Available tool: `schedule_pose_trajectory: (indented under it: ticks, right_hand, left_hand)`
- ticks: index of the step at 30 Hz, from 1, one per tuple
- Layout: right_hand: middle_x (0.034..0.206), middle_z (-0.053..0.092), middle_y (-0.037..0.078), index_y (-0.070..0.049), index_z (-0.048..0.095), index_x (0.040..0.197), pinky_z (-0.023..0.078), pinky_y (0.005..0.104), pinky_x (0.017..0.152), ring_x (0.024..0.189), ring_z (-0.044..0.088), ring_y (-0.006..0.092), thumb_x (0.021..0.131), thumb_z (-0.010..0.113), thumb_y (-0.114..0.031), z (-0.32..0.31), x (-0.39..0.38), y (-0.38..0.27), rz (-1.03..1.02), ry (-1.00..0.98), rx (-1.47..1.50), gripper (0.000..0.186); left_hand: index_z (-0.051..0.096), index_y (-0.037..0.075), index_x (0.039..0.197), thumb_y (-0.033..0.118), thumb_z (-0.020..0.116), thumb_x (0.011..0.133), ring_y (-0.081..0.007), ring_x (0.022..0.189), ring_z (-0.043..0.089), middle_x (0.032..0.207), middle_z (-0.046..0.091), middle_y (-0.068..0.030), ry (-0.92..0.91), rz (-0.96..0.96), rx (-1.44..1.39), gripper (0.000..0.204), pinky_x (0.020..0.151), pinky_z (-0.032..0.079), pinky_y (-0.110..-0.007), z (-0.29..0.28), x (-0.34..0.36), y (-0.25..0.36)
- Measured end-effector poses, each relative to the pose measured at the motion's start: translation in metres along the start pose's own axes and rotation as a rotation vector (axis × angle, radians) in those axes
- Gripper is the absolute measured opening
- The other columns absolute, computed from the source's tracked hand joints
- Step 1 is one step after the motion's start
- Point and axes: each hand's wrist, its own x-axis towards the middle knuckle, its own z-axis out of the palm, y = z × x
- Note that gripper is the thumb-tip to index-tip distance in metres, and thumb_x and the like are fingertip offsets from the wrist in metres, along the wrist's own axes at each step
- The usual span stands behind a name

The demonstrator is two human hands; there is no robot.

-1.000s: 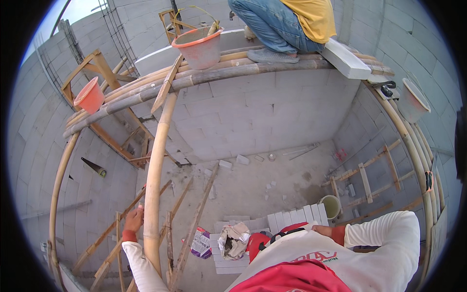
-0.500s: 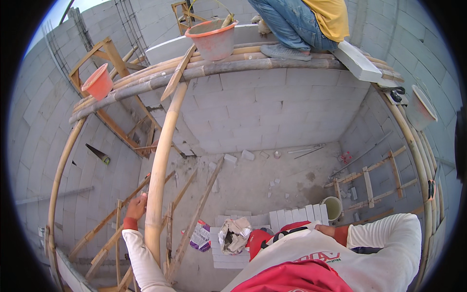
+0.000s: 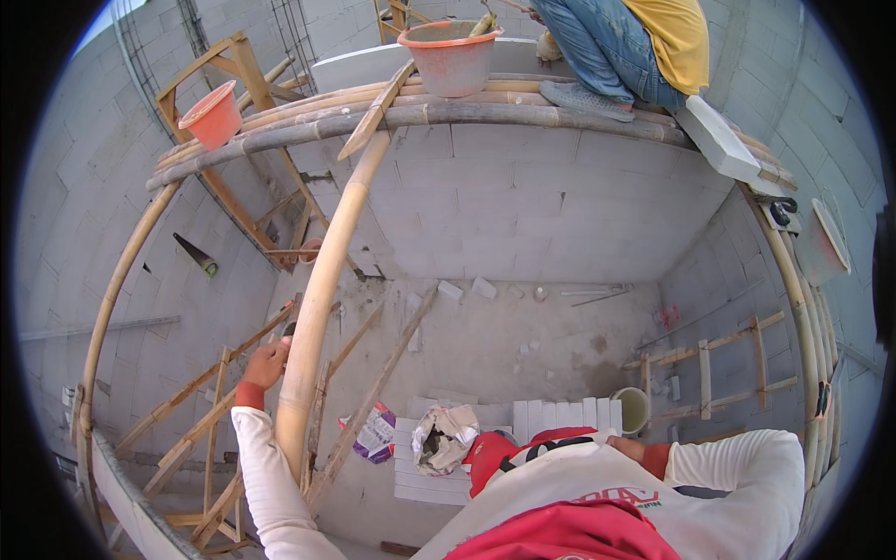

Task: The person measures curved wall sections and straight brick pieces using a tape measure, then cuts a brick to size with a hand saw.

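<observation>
Bamboo pole (image 3: 327, 271), smooth, round, beside left grip (image 3: 265, 364); grey block wall (image 3: 551, 191).

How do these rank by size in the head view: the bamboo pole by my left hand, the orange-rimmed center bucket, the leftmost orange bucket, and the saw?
Largest to smallest, as they look:
Bamboo pole
Orange-rimmed center bucket
Leftmost orange bucket
Saw

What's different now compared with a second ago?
The view swung left and down: the orange-rimmed bucket and saw appear farther right and higher. A pinkish container now shows. No clear grab or release: the left hand stays by the bamboo pole, the right hand at the waist.
</observation>
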Motion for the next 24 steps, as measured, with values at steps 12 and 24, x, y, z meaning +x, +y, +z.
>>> schedule_pose_trajectory:
  ticks: [12,24]
  right_hand:
    - [0.094,0.071,0.008,-0.008,0.068,0.106,0.054,0.0344,0.074,0.078,0.066,0.0188,0.094,0.050,-0.024,0.020,-0.029,-0.021,-0.067,0.072,-0.015,0.026]
    - [0.086,0.069,0.005,-0.009,0.067,0.099,0.053,0.0331,0.071,0.074,0.063,0.0174,0.092,0.052,-0.030,-0.004,0.006,0.002,0.015,0.023,0.092,0.027]
  left_hand:
    - [0.069,-0.003,0.099,0.048,0.048,0.106,-0.0142,0.071,0.055,0.076,0.064,-0.0063,-0.010,-0.046,-0.050,0.056,0.067,0.047,-0.034,0.001,-0.005,0.008]
    - [0.070,-0.002,0.096,0.049,0.048,0.105,-0.0191,0.066,0.061,0.075,0.067,-0.0109,-0.008,-0.025,0.063,0.056,0.066,0.049,-0.037,0.000,0.000,0.009]
